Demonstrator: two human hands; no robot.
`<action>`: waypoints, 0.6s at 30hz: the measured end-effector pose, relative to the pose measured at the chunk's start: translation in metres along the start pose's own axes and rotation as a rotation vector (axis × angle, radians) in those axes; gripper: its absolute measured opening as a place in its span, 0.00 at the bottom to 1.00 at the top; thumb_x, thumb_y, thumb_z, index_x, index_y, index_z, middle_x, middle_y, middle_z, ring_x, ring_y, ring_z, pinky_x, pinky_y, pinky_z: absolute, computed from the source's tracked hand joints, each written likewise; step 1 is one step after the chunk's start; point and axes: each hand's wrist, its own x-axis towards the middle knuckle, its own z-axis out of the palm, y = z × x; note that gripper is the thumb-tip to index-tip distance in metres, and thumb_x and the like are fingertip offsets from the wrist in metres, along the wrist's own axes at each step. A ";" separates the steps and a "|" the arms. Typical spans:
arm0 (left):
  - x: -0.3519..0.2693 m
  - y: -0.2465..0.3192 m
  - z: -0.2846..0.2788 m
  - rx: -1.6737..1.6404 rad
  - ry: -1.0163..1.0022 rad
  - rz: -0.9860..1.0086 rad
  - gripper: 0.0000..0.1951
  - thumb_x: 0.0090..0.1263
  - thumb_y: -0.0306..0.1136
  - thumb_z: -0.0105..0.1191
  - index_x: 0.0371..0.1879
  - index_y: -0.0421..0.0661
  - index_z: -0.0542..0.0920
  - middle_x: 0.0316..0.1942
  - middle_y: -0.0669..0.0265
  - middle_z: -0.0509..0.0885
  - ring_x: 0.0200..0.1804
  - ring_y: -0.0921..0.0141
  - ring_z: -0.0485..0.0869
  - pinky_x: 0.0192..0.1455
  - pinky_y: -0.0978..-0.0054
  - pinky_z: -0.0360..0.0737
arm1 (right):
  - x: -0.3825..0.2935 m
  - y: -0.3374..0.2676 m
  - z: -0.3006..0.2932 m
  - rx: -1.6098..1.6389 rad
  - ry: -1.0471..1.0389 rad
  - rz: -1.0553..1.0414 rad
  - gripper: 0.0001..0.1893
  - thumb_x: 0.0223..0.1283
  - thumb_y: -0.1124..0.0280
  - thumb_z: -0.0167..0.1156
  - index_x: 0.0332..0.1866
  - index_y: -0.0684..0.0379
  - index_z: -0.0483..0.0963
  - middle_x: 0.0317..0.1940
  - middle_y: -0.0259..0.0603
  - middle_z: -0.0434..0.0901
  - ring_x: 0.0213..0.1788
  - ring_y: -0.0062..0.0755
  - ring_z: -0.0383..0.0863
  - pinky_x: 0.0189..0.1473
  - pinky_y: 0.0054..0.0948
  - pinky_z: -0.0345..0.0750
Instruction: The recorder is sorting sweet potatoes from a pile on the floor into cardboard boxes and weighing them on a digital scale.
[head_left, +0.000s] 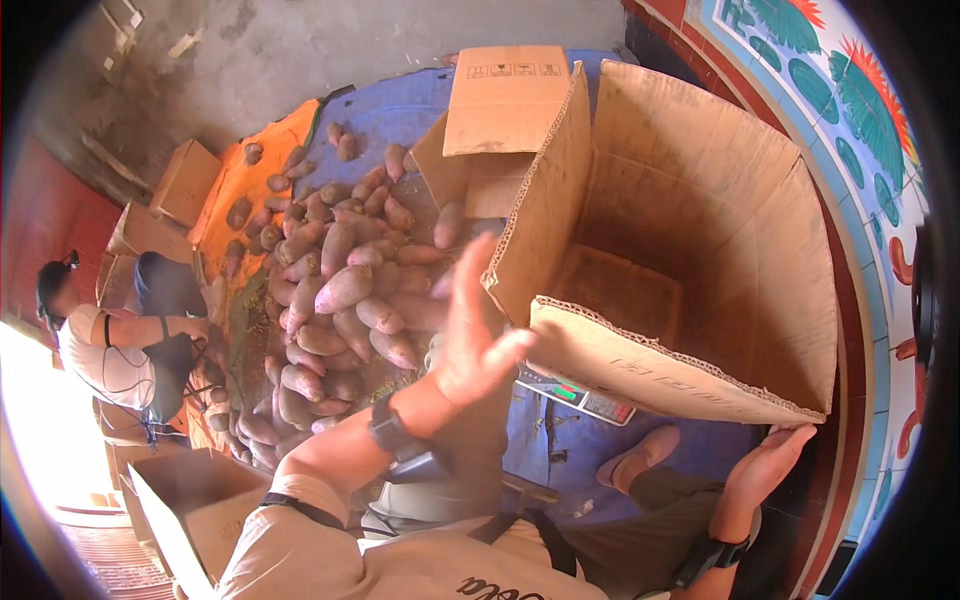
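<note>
A large, open-topped cardboard box (637, 187) stands in front of me with its inside bare. Under its near side shows a digital scale (581, 397) with lit digits and a keypad. My left hand (480, 330) is spread and slightly blurred at the box's near left corner; whether it touches the cardboard is unclear. Against the outside of the near right corner rests my right hand (772, 459), its palm turned up and not closed round the edge. Left of the box lies a heap of sweet potatoes (343, 290).
A second cardboard box (506, 101) stands behind the large one, flaps raised. Blue sheeting (420, 97) and orange sheeting (259, 154) cover the floor. At the left a seated person (112, 345) works by several boxes. An open box (195, 495) is near my left elbow. A painted tiled wall (847, 127) bounds the right.
</note>
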 end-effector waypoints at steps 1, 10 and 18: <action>0.005 -0.002 -0.011 0.006 0.034 0.099 0.44 0.55 0.42 0.65 0.66 0.36 0.54 0.64 0.50 0.60 0.64 0.58 0.64 0.67 0.58 0.59 | 0.000 0.000 -0.001 -0.006 -0.018 -0.018 0.29 0.74 0.52 0.33 0.65 0.69 0.58 0.63 0.45 0.64 0.65 0.32 0.62 0.66 0.31 0.57; 0.020 -0.076 -0.101 0.227 0.407 -0.462 0.27 0.74 0.50 0.40 0.64 0.43 0.61 0.56 0.55 0.72 0.55 0.68 0.74 0.57 0.71 0.69 | 0.003 -0.001 -0.020 -0.037 -0.078 0.001 0.27 0.74 0.53 0.34 0.61 0.68 0.62 0.55 0.40 0.69 0.56 0.26 0.66 0.59 0.28 0.61; -0.051 -0.183 -0.162 0.466 0.371 -0.803 0.30 0.69 0.51 0.45 0.63 0.41 0.64 0.60 0.44 0.69 0.61 0.53 0.70 0.62 0.64 0.66 | -0.001 -0.002 -0.009 -0.015 -0.080 -0.008 0.27 0.74 0.53 0.35 0.63 0.68 0.61 0.57 0.41 0.68 0.57 0.27 0.66 0.61 0.28 0.60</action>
